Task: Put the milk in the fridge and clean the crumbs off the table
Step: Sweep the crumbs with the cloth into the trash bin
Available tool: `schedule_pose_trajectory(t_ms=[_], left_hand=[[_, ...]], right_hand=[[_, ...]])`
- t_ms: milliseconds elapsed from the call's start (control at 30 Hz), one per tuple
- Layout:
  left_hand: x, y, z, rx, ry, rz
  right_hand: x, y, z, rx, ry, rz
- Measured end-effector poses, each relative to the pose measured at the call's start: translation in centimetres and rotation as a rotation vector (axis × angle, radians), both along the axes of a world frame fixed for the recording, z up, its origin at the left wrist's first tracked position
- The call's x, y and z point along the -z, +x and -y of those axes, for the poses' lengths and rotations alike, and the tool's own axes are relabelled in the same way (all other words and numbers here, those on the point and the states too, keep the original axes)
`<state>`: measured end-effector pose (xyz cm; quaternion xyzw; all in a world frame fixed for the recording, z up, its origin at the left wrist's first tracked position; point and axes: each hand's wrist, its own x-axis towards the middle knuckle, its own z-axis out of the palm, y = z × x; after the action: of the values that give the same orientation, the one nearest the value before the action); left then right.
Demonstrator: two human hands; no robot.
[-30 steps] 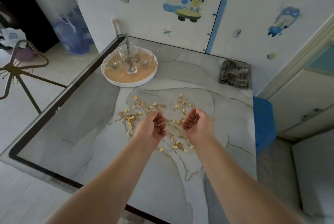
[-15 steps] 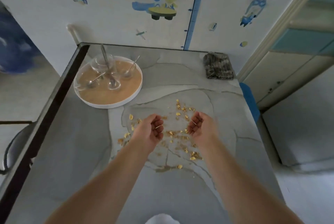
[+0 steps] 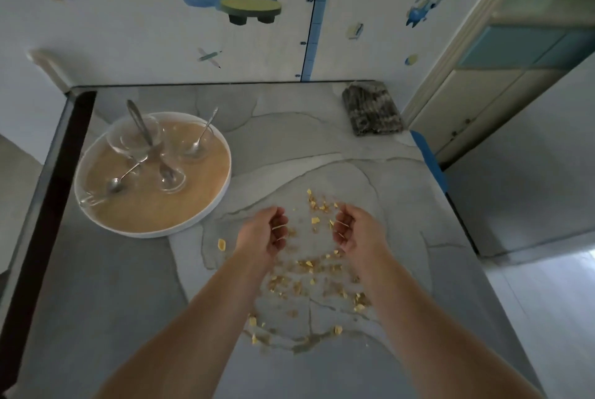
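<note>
Yellow crumbs [image 3: 309, 265] lie scattered over the middle of the grey marble table [image 3: 135, 286]. My left hand [image 3: 262, 236] and my right hand [image 3: 355, 232] hover just above them, palms turned toward each other, fingers curled and apart. Most crumbs lie between and below the two hands; one lone crumb [image 3: 221, 244] sits to the left of my left hand. Neither hand visibly holds anything. No milk and no fridge are in view.
A round white tray [image 3: 206, 205] with a tan bottom stands at the table's left, holding glass bowls and spoons [image 3: 141, 128]. A dark folded cloth [image 3: 372, 113] lies at the far right corner. The wall runs behind the table; cabinets stand to the right.
The view has closed in on the table and tilted down. Both hands have stayed over the crumbs, cupped toward each other, and the crumbs now lie more gathered between and below them.
</note>
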<state>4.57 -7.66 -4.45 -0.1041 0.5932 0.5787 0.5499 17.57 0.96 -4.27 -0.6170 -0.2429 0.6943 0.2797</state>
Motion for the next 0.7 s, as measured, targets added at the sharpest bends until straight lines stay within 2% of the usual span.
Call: schedule_pose_trajectory(t_ms=[133, 300, 433, 567, 633, 700], left_hand=[[0.8, -2.3, -4.6, 0.130, -0.043, -0.315], [2.5, -6.2, -11.4, 0.212, -0.051, -0.620], [5.8, -8.5, -15.3, 0.531, -0.198, -1.060], [9.4, -9.6, -16.1, 0.811, -0.162, -1.377], [10.6, -9.7, -16.1, 1.021, -0.254, -1.553], [11.2, -9.6, -16.3, 1.108, -0.320, -1.633]], right_hand=[[1.4, -1.2, -5.4, -0.119, 0.153, 0.145], [1.8, -2.8, -13.7, -0.310, 0.374, 0.358], [3.5, -3.9, -20.6, -0.471, 0.614, 0.614], [5.3, -4.4, -23.6, -0.615, 0.890, 1.072], [5.9, -5.2, -25.0, -0.667, 0.953, 1.228], [6.5, -6.0, -26.8, -0.712, 0.929, 1.320]])
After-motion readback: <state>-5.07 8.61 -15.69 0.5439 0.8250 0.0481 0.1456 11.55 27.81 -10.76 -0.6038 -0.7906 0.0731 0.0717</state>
